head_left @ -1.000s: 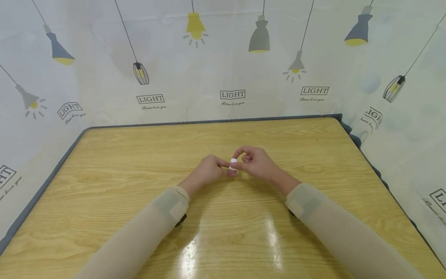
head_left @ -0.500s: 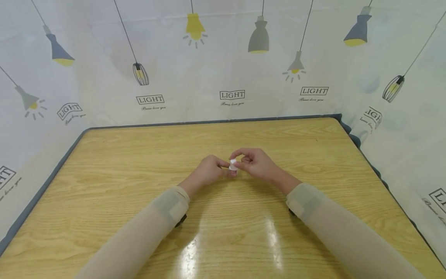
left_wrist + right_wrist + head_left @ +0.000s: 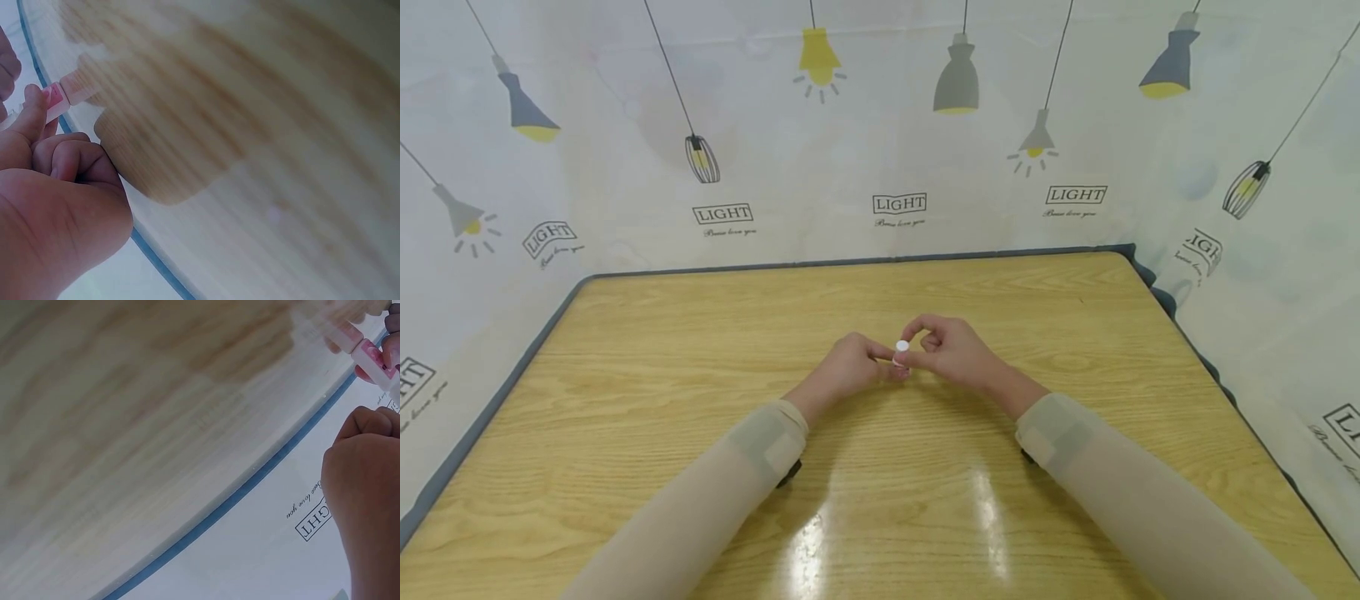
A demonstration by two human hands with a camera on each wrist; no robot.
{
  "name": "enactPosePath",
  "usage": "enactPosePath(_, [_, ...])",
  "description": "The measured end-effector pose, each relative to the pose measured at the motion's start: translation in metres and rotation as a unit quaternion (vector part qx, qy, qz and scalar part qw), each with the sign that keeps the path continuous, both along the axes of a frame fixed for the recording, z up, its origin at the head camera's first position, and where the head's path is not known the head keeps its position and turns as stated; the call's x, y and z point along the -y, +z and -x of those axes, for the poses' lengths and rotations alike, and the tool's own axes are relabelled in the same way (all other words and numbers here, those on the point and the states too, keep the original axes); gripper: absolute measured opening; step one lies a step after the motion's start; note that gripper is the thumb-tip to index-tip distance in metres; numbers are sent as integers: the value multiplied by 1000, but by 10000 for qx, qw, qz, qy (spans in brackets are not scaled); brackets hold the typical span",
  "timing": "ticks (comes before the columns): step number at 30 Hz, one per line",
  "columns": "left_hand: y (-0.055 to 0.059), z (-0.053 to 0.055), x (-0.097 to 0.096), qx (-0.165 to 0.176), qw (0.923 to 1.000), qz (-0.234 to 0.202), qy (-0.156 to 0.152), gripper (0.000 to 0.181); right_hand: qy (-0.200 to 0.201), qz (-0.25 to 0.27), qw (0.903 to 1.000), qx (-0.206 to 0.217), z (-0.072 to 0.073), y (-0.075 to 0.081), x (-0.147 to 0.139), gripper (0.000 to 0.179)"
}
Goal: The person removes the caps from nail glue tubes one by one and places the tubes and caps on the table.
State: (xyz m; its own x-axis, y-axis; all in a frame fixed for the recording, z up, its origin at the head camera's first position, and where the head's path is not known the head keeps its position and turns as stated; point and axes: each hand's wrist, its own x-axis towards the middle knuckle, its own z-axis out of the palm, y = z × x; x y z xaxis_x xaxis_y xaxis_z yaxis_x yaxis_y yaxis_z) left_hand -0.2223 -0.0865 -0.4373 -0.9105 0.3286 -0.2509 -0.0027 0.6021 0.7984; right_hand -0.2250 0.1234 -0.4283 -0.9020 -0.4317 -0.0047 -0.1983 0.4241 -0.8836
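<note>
Near the middle of the table, a small bottle with a pink label (image 3: 57, 99) and a white cap (image 3: 902, 346) stands upright between both hands. My left hand (image 3: 852, 364) pinches the bottle's body low down from the left. In the left wrist view its thumb lies along the label, with the other fingers curled in. From the right, my right hand (image 3: 957, 352) has its bent index finger and thumb around the cap. The right wrist view shows the bottle's pink label (image 3: 374, 359) beside the left fingers (image 3: 392, 345), while the back of my right hand (image 3: 369, 469) hides its own fingertips.
The wood-grain table (image 3: 700, 333) shines with light reflections toward the front. A dark blue edge (image 3: 820, 264) runs along its back, against a pale curtain (image 3: 805, 167) printed with lamps. Both forearms, in light sleeves (image 3: 700, 500), reach over the table's near side.
My right index finger and thumb have shifted around the cap, the fingertip going forward over it and then back, so the cap's top shows again. The left hand and bottle stay in place.
</note>
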Motion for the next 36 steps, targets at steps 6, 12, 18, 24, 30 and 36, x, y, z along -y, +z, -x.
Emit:
enactPosePath(6, [0, 0, 0, -40, 10000, 15, 6, 24, 91, -7, 9996, -273, 0, 0, 0, 15])
enactPosePath(12, [-1, 0, 0, -73, 9999, 80, -19, 24, 214, 73, 9992, -318, 0, 0, 0, 17])
enactPosePath(18, [0, -1, 0, -5, 10000, 50, -20, 23, 262, 33, 9990, -369, 0, -1, 0, 21])
enactPosePath(24, [0, 0, 0, 1, 10000, 53, -48, 23, 291, 24, 9991, -292, 2, -3, -1, 25])
enactPosePath(30, [-2, 2, 1, -90, 9998, 133, -120, 18, 187, 101, 9998, 0, 3, -3, 0, 38])
enactPosePath(36, [-1, 1, 2, -117, 9998, 148, -119, 20, 58, -48, 10000, -7, 2, -2, 2, 22])
